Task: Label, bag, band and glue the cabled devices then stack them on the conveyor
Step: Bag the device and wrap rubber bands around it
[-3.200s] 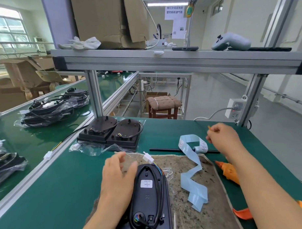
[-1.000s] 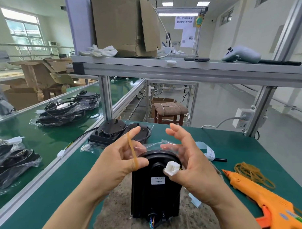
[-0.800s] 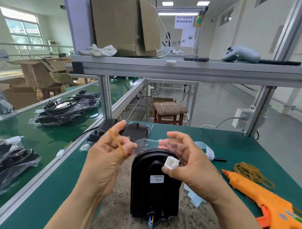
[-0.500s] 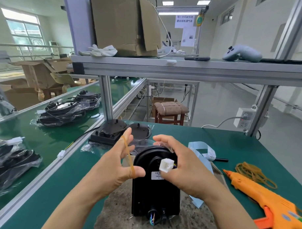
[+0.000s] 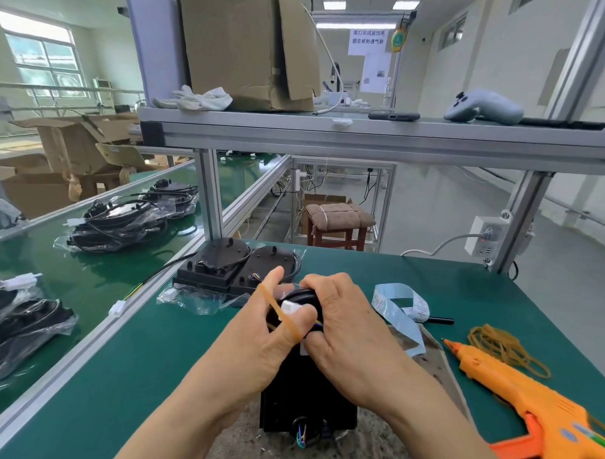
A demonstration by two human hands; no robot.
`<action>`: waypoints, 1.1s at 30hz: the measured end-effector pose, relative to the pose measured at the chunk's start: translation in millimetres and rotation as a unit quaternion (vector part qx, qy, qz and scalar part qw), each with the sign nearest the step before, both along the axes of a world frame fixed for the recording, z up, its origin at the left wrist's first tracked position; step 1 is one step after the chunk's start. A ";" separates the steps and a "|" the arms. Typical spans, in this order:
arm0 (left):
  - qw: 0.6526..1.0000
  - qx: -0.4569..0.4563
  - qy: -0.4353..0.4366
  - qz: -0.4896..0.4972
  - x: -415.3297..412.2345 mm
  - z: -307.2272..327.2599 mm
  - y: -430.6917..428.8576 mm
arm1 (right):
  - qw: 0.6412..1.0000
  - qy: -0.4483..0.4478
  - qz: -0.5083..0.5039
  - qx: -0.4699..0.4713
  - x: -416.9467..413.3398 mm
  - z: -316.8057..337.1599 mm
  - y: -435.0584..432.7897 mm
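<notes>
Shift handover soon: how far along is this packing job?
Done: bagged devices lie stacked on the conveyor. In hand: the left hand stretches a rubber band at the top of the black device, which the right hand grips. Left: the glue gun lies aside, and two unbagged devices wait behind.

left hand (image 5: pixel 253 341), right hand (image 5: pixel 349 330) now joined over device (image 5: pixel 300 397); band (image 5: pixel 275 307) across connector (image 5: pixel 289 306)

Left hand (image 5: pixel 260 337) and right hand (image 5: pixel 349 330) are recorded bare, one at each side of the black device (image 5: pixel 300 394). Both forearms, nearer than the device, are seen uncovered to the frame edge. Knuckle creases and raised tendons are noted on the right hand.
</notes>
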State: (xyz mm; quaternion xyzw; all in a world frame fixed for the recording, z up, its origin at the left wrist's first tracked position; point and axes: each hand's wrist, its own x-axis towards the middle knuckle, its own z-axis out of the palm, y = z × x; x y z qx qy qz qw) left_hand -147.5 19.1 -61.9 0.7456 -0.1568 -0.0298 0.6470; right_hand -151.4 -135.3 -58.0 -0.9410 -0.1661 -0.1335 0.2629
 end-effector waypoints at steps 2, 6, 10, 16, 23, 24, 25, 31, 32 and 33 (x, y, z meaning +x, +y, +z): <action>0.999 -0.016 -0.001 0.037 3.2 -0.5 -0.9 | 1.000 0.006 0.006 -0.001 -2.0 0.7 -0.4; 0.997 0.010 -0.036 0.068 9.4 -2.7 -1.1 | 1.000 0.005 0.015 0.005 -4.2 0.5 -2.0; 0.995 0.045 -0.067 0.050 14.0 -3.6 1.4 | 0.999 0.011 0.023 0.025 -5.4 0.5 -3.2; 0.996 0.050 -0.078 -0.017 24.3 -2.6 9.5 | 0.997 0.055 0.047 0.037 -1.8 1.6 -6.3; 0.992 0.064 -0.110 -0.007 33.4 -19.5 8.9 | 0.950 0.176 0.071 0.247 1.1 24.6 -17.7; 0.990 0.068 -0.120 0.005 33.6 -23.3 8.5 | 0.964 0.124 0.049 0.231 2.8 25.6 -12.4; 0.989 0.067 -0.127 0.023 33.7 -26.4 8.7 | 0.975 0.068 0.023 0.209 4.1 27.0 -5.0; 0.988 0.032 -0.151 0.010 36.6 -36.3 11.7 | 0.997 -0.048 -0.011 0.052 14.0 38.7 32.9; 0.987 0.031 -0.160 0.009 36.4 -35.6 11.1 | 0.998 -0.056 -0.014 0.036 15.6 38.9 36.3; 0.986 0.029 -0.165 0.010 36.3 -34.8 11.0 | 0.997 -0.065 -0.015 0.026 16.2 39.1 38.7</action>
